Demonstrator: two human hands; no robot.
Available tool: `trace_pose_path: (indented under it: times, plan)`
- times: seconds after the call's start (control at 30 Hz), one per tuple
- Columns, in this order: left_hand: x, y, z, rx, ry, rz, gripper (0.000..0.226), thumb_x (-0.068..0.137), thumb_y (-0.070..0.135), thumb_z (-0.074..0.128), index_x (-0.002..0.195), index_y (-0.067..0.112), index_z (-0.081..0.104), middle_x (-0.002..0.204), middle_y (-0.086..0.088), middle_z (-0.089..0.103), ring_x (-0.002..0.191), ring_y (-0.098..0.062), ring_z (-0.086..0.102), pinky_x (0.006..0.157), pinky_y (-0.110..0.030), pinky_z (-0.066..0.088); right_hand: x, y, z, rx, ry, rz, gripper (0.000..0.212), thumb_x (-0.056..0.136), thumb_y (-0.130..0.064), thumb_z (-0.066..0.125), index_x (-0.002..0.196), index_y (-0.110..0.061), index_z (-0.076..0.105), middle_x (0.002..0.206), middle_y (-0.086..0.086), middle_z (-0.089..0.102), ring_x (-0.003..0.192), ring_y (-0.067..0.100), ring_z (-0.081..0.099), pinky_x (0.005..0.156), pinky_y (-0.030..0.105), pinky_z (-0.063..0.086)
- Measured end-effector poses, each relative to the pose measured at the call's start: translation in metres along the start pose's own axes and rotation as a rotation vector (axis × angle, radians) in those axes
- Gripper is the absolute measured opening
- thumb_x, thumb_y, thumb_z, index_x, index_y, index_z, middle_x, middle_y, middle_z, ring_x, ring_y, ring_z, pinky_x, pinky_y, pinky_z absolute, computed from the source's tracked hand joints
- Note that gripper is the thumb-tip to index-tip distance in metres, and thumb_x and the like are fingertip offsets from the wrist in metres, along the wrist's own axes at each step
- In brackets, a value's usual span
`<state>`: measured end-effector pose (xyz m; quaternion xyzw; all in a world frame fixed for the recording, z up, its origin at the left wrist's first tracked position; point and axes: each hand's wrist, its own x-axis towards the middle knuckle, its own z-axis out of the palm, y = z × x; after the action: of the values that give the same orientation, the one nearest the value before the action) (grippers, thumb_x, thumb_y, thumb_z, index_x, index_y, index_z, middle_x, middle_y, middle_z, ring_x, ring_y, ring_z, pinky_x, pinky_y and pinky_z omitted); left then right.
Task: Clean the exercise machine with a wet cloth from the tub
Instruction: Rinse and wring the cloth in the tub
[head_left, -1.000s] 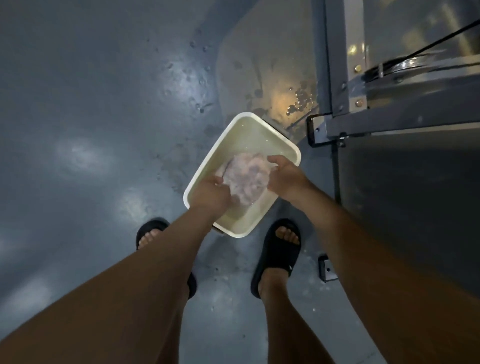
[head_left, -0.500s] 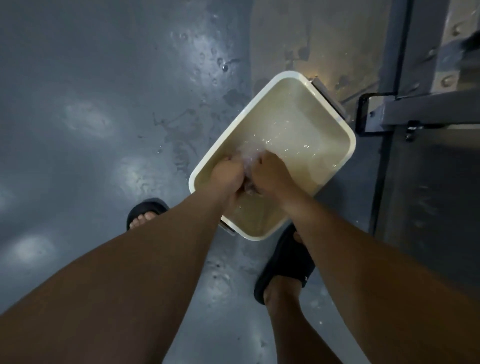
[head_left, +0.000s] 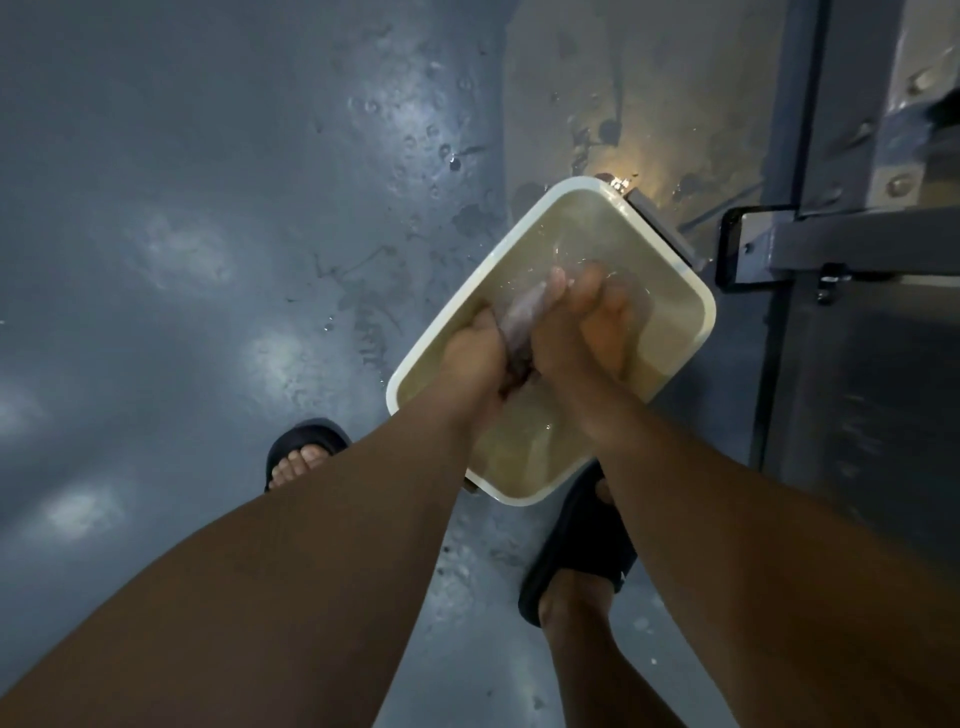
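Observation:
A white rectangular tub (head_left: 670, 260) of murky water sits on the grey floor between my feet and the machine. Over it, a wet pinkish cloth (head_left: 522, 322) is twisted into a roll between my two hands. My left hand (head_left: 475, 358) grips its near end. My right hand (head_left: 582, 322) grips its far end, fingers curled around it. The grey metal frame of the exercise machine (head_left: 841, 244) stands at the right, its black foot bracket (head_left: 732, 249) close to the tub's far corner.
The floor (head_left: 260, 260) is wet and glossy, with droplets and puddles near the tub. My feet in black slides stand at the left (head_left: 301, 452) and under the tub's near edge (head_left: 576, 556). A dark panel of the machine fills the right side.
The cloth was held open and bunched above the tub, then pressed into the water. Now it is twisted into a roll between both hands. The view has come closer to the tub.

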<state>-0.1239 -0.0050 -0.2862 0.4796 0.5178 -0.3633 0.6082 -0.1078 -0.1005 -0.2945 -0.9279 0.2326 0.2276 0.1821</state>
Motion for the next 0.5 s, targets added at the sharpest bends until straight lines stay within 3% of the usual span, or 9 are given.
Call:
trace_pose_path:
  times: [0.03,0.1,0.17,0.27,0.37,0.43,0.5]
  plan:
    - [0.000,0.000,0.002,0.025,0.011,-0.032,0.037,0.106,0.043,0.043,0.096,0.010,0.057,0.060,-0.007,0.056,0.043,-0.016,0.052,0.045,-0.022,0.044,0.000,0.001,0.005,0.004,-0.066,0.078,0.036,0.104,-0.050,0.037,0.121,-0.022,0.052,0.122,0.007,0.056,0.115,0.029,0.055,0.101,0.042,0.044]
    - [0.004,-0.001,0.006,0.045,0.024,-0.091,0.036,0.105,0.042,0.041,0.092,0.009,0.051,0.054,-0.007,0.045,0.034,-0.018,0.043,0.041,-0.020,0.040,-0.005,-0.001,0.009,0.173,-0.338,0.214,0.040,0.099,-0.051,0.037,0.112,-0.020,0.059,0.110,0.008,0.065,0.106,0.030,0.065,0.093,0.042,0.053]
    - [0.008,-0.004,0.006,0.054,0.003,-0.103,0.043,0.104,0.045,0.043,0.080,0.012,0.053,0.054,-0.008,0.043,0.034,-0.020,0.041,0.039,-0.020,0.037,-0.013,-0.004,0.001,0.267,-0.496,0.160,0.046,0.097,-0.046,0.034,0.105,-0.011,0.063,0.105,0.014,0.070,0.101,0.031,0.068,0.088,0.039,0.054]
    - [0.009,-0.006,0.001,0.052,-0.017,-0.004,0.045,0.102,0.036,0.050,0.061,0.018,0.046,0.051,-0.006,0.036,0.041,-0.021,0.037,0.042,-0.018,0.029,-0.038,-0.004,-0.017,0.386,-0.483,-0.020,0.038,0.097,-0.035,0.032,0.092,-0.011,0.059,0.103,0.021,0.069,0.098,0.036,0.063,0.083,0.037,0.047]
    - [0.009,-0.004,0.000,0.021,-0.077,0.068,0.032,0.092,0.013,0.057,0.063,0.020,0.047,0.062,-0.001,0.036,0.055,-0.017,0.040,0.053,-0.026,0.029,-0.054,0.000,-0.022,0.455,-0.384,-0.116,0.047,0.093,-0.038,0.032,0.072,-0.009,0.064,0.082,0.019,0.071,0.079,0.033,0.063,0.066,0.033,0.042]
    - [0.007,-0.004,0.003,-0.024,-0.087,0.073,0.033,0.094,0.008,0.054,0.064,0.020,0.048,0.060,0.002,0.039,0.055,-0.016,0.040,0.049,-0.024,0.030,-0.055,0.002,-0.023,0.329,-0.279,-0.286,0.050,0.095,-0.030,0.032,0.078,0.000,0.069,0.080,0.024,0.071,0.074,0.038,0.066,0.061,0.031,0.036]
    - [0.003,-0.001,0.008,-0.091,-0.083,0.031,0.037,0.097,0.006,0.048,0.062,0.019,0.048,0.052,0.004,0.045,0.052,-0.015,0.043,0.044,-0.019,0.033,-0.047,0.000,-0.024,0.259,-0.234,-0.332,0.050,0.099,-0.026,0.030,0.087,0.000,0.071,0.088,0.023,0.073,0.082,0.039,0.068,0.067,0.036,0.043]
